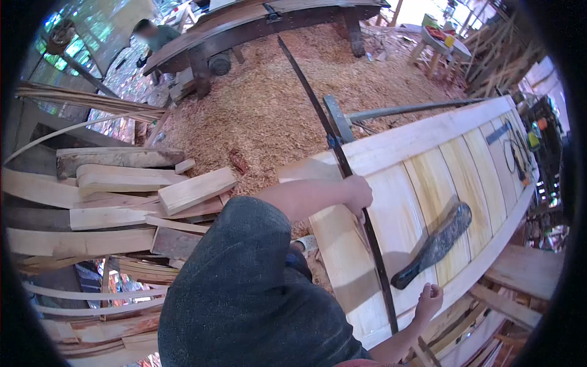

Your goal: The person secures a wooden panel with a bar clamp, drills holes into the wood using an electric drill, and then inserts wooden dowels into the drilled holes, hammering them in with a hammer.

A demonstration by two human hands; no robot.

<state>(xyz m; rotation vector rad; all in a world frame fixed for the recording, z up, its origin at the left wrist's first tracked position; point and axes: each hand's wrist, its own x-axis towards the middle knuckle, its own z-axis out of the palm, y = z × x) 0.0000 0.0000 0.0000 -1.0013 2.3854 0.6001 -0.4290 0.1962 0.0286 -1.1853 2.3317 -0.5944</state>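
A long dark metal bar clamp (318,113) lies across a pale wooden panel (391,189) built of framed boards, its far end sticking out over the floor. My left hand (358,194) is closed around the bar near the middle. Close to the panel's near edge, my right hand (430,301) has its fingers curled together; whatever is in them, if anything, is hidden. Just beyond it rests a dark, worn wooden mallet (437,244), lying flat on the boards. A second bar clamp (416,109) runs beside the panel's far edge.
Stacked timber pieces (122,180) lie to the left. Wood shavings (263,92) cover the floor. A heavy workbench (244,30) stands at the back, with a person (160,38) beside it. A small stool (445,46) holds items. A metal square (498,133) sits on the panel's far end.
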